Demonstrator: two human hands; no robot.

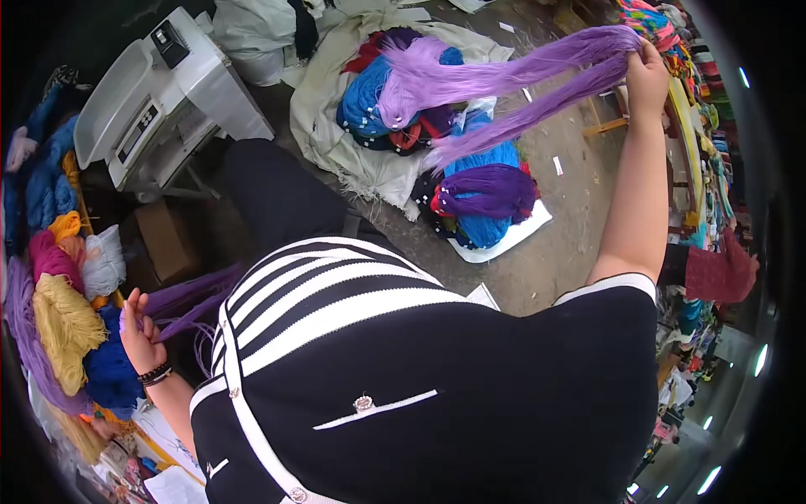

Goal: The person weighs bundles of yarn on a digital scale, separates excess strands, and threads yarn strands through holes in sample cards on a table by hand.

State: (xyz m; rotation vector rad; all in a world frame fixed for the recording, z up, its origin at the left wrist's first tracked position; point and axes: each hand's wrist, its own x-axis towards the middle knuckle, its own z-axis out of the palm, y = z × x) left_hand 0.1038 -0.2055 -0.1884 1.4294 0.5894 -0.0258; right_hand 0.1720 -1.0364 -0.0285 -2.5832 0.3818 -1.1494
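My right hand [648, 76] is raised at the upper right, its fingers closed on one end of a long lilac yarn hank [537, 71]. The hank stretches left in two bands above a heap of yarn, and its loose ends hang over that heap. At the lower left, my left hand [141, 332], with a dark beaded bracelet at the wrist, has partly curled fingers on darker purple yarn strands [197, 298]. These strands run toward my body. Blue yarn [361, 101] and a dark purple hank [487, 191] lie in the heap below the lilac one.
A pale woven sack [315, 126] is spread under part of the heap. A white scale [189, 63] stands at the upper left, with a cardboard box [166, 239] below it. Cream yarn [67, 319] and other hanks hang at the left. Another person [718, 269] is at the right.
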